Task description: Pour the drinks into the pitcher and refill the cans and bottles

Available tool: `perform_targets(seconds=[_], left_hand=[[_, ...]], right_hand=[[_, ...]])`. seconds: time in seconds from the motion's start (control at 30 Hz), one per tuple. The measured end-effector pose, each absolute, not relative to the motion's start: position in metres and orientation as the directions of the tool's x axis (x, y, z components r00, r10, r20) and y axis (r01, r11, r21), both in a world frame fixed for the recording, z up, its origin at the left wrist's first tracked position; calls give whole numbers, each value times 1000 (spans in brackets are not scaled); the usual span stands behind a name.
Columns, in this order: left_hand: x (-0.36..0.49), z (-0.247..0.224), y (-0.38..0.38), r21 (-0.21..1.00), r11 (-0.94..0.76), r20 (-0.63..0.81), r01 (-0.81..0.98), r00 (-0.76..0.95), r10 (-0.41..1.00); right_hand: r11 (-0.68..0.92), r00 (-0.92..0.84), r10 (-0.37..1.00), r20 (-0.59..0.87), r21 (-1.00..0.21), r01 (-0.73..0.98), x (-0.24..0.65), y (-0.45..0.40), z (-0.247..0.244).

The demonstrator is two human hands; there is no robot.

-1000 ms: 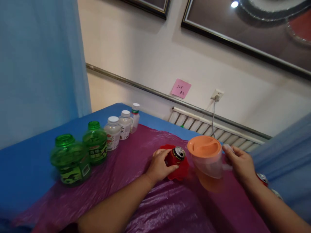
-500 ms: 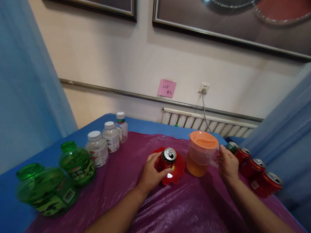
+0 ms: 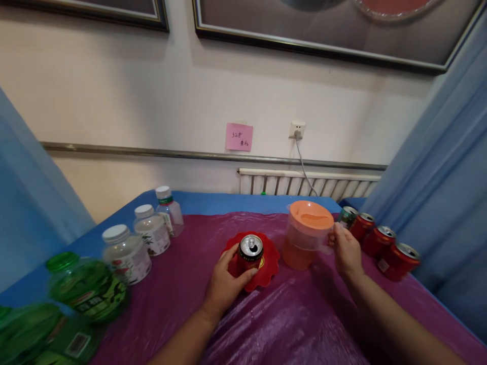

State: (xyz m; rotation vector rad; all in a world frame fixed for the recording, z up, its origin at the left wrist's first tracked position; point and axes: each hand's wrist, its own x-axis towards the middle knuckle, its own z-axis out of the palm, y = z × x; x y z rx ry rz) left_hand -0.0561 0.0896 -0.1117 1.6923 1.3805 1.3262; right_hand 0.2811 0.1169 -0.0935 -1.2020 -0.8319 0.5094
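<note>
My left hand [image 3: 224, 283] is wrapped round an opened drink can [image 3: 251, 247], red with a black band below its silver top. The can is upright over a red scalloped dish [image 3: 271, 266]; its base is hidden by my fingers. To the right, my right hand [image 3: 347, 252] is closed on the handle of a clear plastic pitcher [image 3: 304, 239]. An orange lid [image 3: 311, 215] covers the pitcher, and amber liquid [image 3: 299, 255] fills its lower part. The pitcher is close beside the dish; whether its base touches the table I cannot tell.
Several cans [image 3: 399, 261] stand in a row on the right. Along the left are jars with white caps [image 3: 127, 256] and green plastic jars [image 3: 89, 289]. A purple plastic sheet [image 3: 266, 324] covers the blue table. Behind are a radiator [image 3: 274, 183] and a plugged-in socket [image 3: 297, 130].
The camera view has turned, so most things sit further left in the picture. Both hands keep their hold on the can and the pitcher handle.
</note>
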Motion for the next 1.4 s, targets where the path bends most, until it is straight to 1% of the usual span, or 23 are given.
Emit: perform_targets(seconds=[0.07, 0.13, 0.2, 0.23, 0.27, 0.3, 0.37, 0.4, 0.5, 0.6, 0.77, 0.9, 0.97, 1.03, 1.1, 1.17, 1.3, 1.4], left_hand=[[-57, -113, 89, 884, -293, 325, 365, -28, 945], [-57, -113, 89, 875, -300, 336, 380, -30, 941], [-58, -112, 87, 849, -330, 373, 412, -26, 928], [-58, -111, 86, 831, -353, 398, 429, -17, 917], [-57, -109, 84, 811, -382, 428, 442, -3, 904], [-56, -106, 82, 790, -416, 459, 450, 17, 888], [-54, -100, 78, 744, -487, 512, 458, 76, 855], [-52, -96, 75, 721, -518, 531, 460, 112, 840], [-49, -89, 69, 670, -585, 555, 457, 216, 804], [-47, -89, 67, 635, -638, 573, 437, 287, 767], [-47, -97, 71, 540, -756, 645, 369, 396, 654], [-50, -105, 75, 540, -740, 598, 400, 437, 672], [-52, -109, 77, 540, -720, 579, 436, 429, 693], [-52, -111, 79, 530, -705, 591, 472, 390, 706], [-50, -109, 81, 521, -698, 615, 491, 351, 706], [-47, -105, 82, 514, -701, 638, 494, 326, 698], [-44, -99, 86, 490, -702, 657, 517, 310, 687], [-45, -100, 90, 494, -679, 646, 542, 293, 704]], right_hand=[[319, 664, 674, 323, -939, 133, 280, 109, -89], [365, 713, 576, 400, -906, 213, 272, 92, -84], [436, 690, 500, 524, -840, 322, 255, 69, -79], [475, 633, 502, 589, -800, 367, 244, 56, -79], [502, 559, 540, 629, -774, 386, 230, 44, -79], [510, 456, 615, 643, -765, 392, 216, 33, -81], [504, 274, 734, 621, -769, 394, 187, 17, -87], [492, 213, 777, 592, -782, 382, 173, 13, -92], [410, 135, 877, 461, -865, 290, 142, 13, -103], [331, 109, 928, 356, -923, 195, 126, 19, -107], [319, 172, 922, 346, -933, 166, 120, 23, -101], [321, 184, 918, 352, -930, 181, 136, 16, -96], [311, 235, 905, 354, -929, 199, 156, 8, -96], [276, 321, 883, 343, -932, 236, 186, -1, -100], [200, 430, 846, 316, -935, 294, 224, -9, -105], [96, 551, 781, 294, -928, 360, 269, -15, -112], [-90, 757, 581, 300, -900, 426, 361, -21, -127], [-268, 842, 458, 285, -859, 436, 415, -23, -134]])
